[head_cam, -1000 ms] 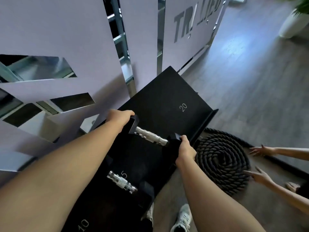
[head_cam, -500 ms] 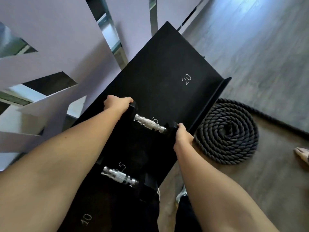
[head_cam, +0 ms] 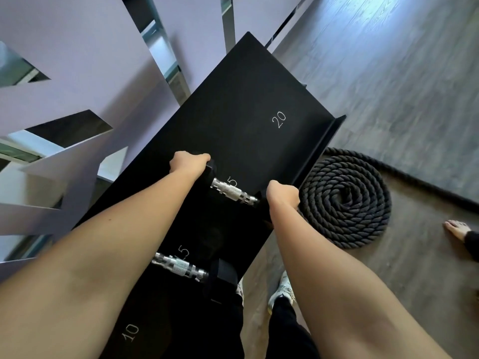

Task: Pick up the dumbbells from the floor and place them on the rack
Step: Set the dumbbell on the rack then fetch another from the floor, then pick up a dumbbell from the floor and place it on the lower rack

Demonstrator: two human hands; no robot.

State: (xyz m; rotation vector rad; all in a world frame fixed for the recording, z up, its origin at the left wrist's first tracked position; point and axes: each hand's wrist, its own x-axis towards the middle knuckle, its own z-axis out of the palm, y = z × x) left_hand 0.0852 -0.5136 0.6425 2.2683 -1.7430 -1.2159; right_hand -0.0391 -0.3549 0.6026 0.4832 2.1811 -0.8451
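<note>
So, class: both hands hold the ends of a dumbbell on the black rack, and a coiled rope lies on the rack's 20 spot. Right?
Not quite. The head view shows the coiled rope on the floor beside the rack; the 20 spot is bare. The left hand and right hand do hold the dumbbell ends.

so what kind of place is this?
Most likely a gym or fitness studio. A black dumbbell rack has weight numbers printed on its shelf, two dumbbells sit on it, one gripped at both ends, and a coiled battle rope lies on the floor.
</note>
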